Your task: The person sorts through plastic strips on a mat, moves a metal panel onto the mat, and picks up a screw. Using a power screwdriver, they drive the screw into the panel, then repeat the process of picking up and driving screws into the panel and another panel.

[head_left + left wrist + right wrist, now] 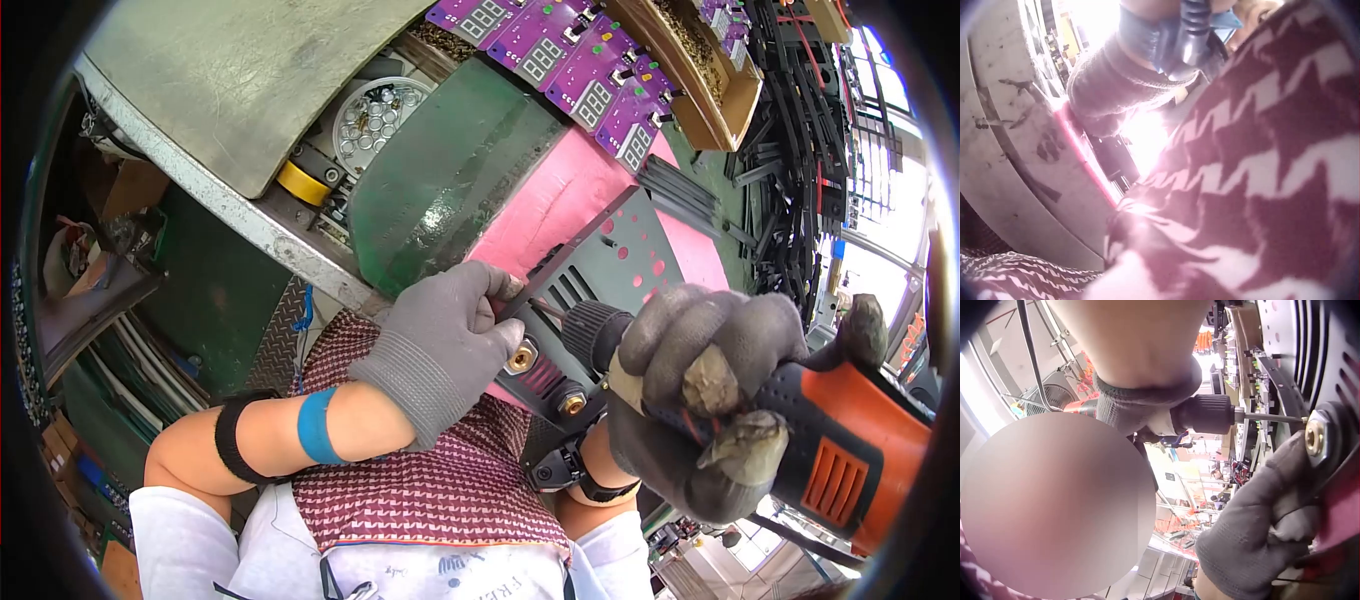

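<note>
Clearly, the right hand (705, 385) grips an orange power driver (810, 400), its bit (1272, 417) reaching toward the slotted grey panel (598, 266) over the pink mat (540, 208). The left hand (440, 345) pinches the panel's edge near the bit's tip. If the bit slips under hard pressure, I reckon it could scratch the panel or jab that hand.

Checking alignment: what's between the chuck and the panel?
The bit, plain in the right wrist view; the head view shows it too.
</note>
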`<state>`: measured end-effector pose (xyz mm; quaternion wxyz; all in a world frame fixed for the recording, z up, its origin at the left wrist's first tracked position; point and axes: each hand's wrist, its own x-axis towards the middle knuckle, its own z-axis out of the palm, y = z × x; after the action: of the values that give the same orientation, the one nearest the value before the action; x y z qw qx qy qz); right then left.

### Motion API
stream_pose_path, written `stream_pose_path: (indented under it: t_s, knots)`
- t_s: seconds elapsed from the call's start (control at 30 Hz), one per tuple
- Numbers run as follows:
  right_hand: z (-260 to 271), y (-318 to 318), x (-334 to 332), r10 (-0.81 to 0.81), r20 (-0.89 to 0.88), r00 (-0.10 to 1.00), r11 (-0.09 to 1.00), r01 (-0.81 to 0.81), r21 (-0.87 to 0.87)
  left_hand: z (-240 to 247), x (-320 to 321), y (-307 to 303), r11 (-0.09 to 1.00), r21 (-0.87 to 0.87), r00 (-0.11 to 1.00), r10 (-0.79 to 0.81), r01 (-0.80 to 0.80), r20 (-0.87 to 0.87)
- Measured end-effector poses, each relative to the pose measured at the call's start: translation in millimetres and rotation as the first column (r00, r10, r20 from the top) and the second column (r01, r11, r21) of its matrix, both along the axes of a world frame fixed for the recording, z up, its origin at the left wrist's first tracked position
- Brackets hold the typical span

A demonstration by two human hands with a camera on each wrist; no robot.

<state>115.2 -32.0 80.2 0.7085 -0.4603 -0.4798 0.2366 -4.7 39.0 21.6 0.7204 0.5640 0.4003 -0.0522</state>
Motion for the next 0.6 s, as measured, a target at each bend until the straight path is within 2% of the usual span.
stream_pose_path:
  t_s: [0.07, 0.1, 0.17, 0.2, 0.27, 0.3, 0.33, 0.4, 0.47, 0.53, 0.6]
  knots:
    - [3.5, -7.0, 3.5, 0.042, -0.004, 0.999, 0.998, -0.042, -0.05, 1.5, 0.8, 4.8, 0.994, -0.007, 0.993, -0.11, 0.11, -0.037]
    - [5.8, -11.6, 5.5, 0.061, -0.006, 0.998, 0.995, -0.061, -0.074, 3.8, -0.5, 7.9, 0.994, -0.008, 0.993, -0.112, 0.112, -0.037]
    - [11.7, -20.5, 12.3, 0.099, -0.006, 0.995, 0.988, -0.099, -0.117, 7.2, -4.5, 17.6, 0.969, 0.021, 0.969, -0.245, 0.245, 0.015]
    - [14.7, -25.1, 16.4, 0.117, -0.006, 0.993, 0.984, -0.116, -0.137, 5.3, -5.9, 22.0, 0.969, 0.024, 0.969, -0.247, 0.247, 0.017]
    - [29.0, -30.8, 20.2, 0.163, -0.128, 0.978, 0.978, -0.177, -0.108, 0.4, -9.9, 31.7, 0.985, 0.08, 0.985, -0.156, 0.15, 0.076]
    - [35.6, -31.6, 13.6, 0.098, -0.24, 0.966, 0.989, -0.122, -0.088, 4.5, -10.2, 41.3, 0.974, -0.155, 0.979, -0.142, 0.164, 0.147]
    - [34.1, -29.1, 8.5, 0.094, -0.235, 0.967, 0.99, -0.117, -0.084, 3.9, -8.8, 44.9, 0.974, -0.149, 0.978, -0.148, 0.17, 0.15]
    - [30.7, -23.5, 0.0, -0.004, -0.286, 0.958, 1.0, -0.004, -0.027, 4.8, -4.7, 49.3, 0.926, -0.35, 0.972, -0.065, 0.143, 0.225]
    - [29.3, -22.1, 1.5, -0.053, -0.31, 0.949, 0.998, 0.058, 0.008, 0.0, 0.5, 46.8, 0.912, -0.388, 0.969, -0.035, 0.131, 0.245]
    - [26.4, -19.8, 6.3, -0.002, -0.27, 0.963, 0.999, 0.016, 0.05, -2.8, 4.0, 46.2, 0.857, -0.507, 0.962, 0.054, 0.093, 0.268]
    - [26.8, -18.2, 6.0, 0.023, -0.246, 0.969, 0.997, -0.003, 0.081, -9.0, 3.8, 47.7, 0.824, -0.552, 0.956, 0.043, 0.13, 0.29]
